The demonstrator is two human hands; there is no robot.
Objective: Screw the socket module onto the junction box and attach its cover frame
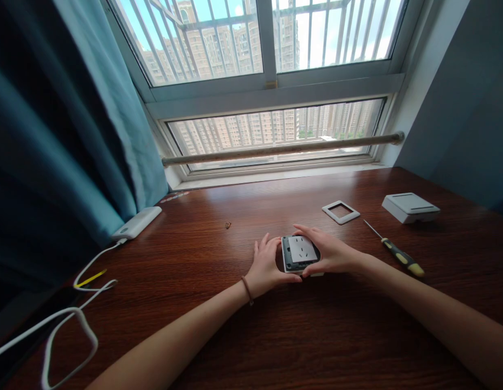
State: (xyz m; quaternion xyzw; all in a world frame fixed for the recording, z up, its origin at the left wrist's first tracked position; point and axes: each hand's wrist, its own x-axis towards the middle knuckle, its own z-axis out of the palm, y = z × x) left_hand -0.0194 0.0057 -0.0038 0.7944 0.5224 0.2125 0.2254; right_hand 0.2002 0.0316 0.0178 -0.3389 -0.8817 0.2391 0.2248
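A wall socket (302,249) with a white face and dark grey frame sits in a white base on the table in front of me. My right hand (325,250) grips it from the right, fingers at the far edge and thumb at the near edge. On the other side my left hand (271,265) curves around its left edge, thumb along the near side and fingertips by the far left corner. Beyond my right hand lies a white square cover frame (341,212). A screwdriver (398,253) with a black and yellow handle rests to the right.
Small brass-coloured screws (227,225) lie on the brown table (202,325). Far right is a white box-like unit (411,207). A white power strip (137,223), its white cable (83,319) and a yellow strip (92,278) are at left, beside a blue curtain (125,135). A window stands behind.
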